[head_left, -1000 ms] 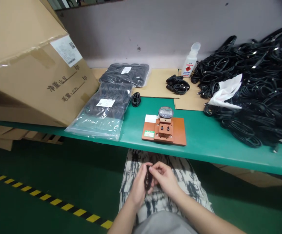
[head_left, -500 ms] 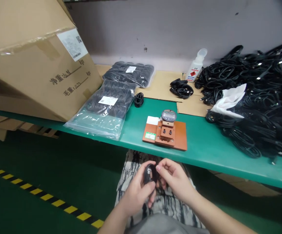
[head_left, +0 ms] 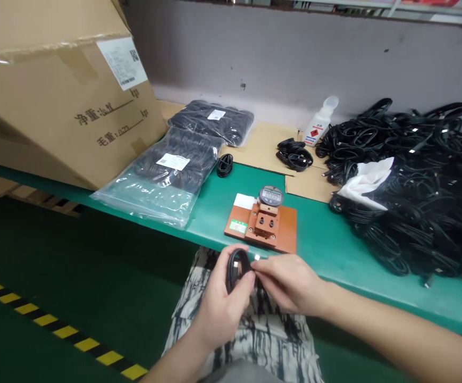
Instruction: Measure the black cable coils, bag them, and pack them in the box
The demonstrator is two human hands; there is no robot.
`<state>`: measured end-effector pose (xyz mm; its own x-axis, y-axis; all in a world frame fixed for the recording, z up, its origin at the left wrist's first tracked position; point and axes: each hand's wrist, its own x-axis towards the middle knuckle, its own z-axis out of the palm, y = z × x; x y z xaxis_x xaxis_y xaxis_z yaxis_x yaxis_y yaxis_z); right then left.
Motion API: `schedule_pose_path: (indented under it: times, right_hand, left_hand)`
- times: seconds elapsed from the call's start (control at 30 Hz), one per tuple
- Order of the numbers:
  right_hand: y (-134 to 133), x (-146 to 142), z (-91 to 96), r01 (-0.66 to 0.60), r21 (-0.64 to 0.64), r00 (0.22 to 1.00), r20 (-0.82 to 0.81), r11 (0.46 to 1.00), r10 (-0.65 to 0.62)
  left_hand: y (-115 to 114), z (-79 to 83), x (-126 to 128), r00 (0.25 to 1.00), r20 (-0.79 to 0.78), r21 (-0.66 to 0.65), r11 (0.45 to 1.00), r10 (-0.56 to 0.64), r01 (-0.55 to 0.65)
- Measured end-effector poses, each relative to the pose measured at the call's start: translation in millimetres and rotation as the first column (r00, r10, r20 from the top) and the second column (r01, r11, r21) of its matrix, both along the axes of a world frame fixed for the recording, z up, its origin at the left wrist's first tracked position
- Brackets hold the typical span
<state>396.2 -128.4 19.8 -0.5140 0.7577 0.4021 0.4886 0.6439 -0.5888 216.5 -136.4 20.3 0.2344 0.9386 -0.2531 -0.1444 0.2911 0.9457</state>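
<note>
A coiled black cable (head_left: 231,272) is held in my left hand (head_left: 225,303), the fingers wrapped round the loops. My right hand (head_left: 290,282) pinches one end of that cable, and a small bright connector tip shows just above the fingertips. Another light connector end is visible inside the coil. Both hands are over my lap at the front edge of the green table. Just beyond them sits an orange-brown fixture (head_left: 286,229) with a round digital gauge (head_left: 271,196) mounted on top.
A large cardboard box (head_left: 55,117) stands at left, beside clear bags (head_left: 159,197) of coiled cables. One small coil (head_left: 225,165) lies near the bags. Behind the fixture are a cable bundle (head_left: 294,155) and a white bottle (head_left: 319,125). A big cable heap (head_left: 422,181) with white cloth (head_left: 368,183) fills the right.
Both hands have risen toward the table edge and the fixture, carrying the coil. The right fingers now pinch a cable end whose bright tip shows. The camera view has shifted slightly.
</note>
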Motion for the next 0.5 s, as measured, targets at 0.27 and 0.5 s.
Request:
schedule_pose_path:
  times: [0.27,0.5]
  right_hand:
    - [40.7,34.3,-4.5,-0.171,0.338,0.965,0.247,0.925,0.088]
    - [45.2,37.8,-11.5,-0.112,0.419,0.978,0.207,0.901,0.025]
  left_hand:
    - [20.9,1.7,22.9,0.993,0.11,-0.02,0.999,-0.033,0.036]
    - [29.2,-1.2,29.3,0.992,0.128,0.011,1.0,-0.011,0.009]
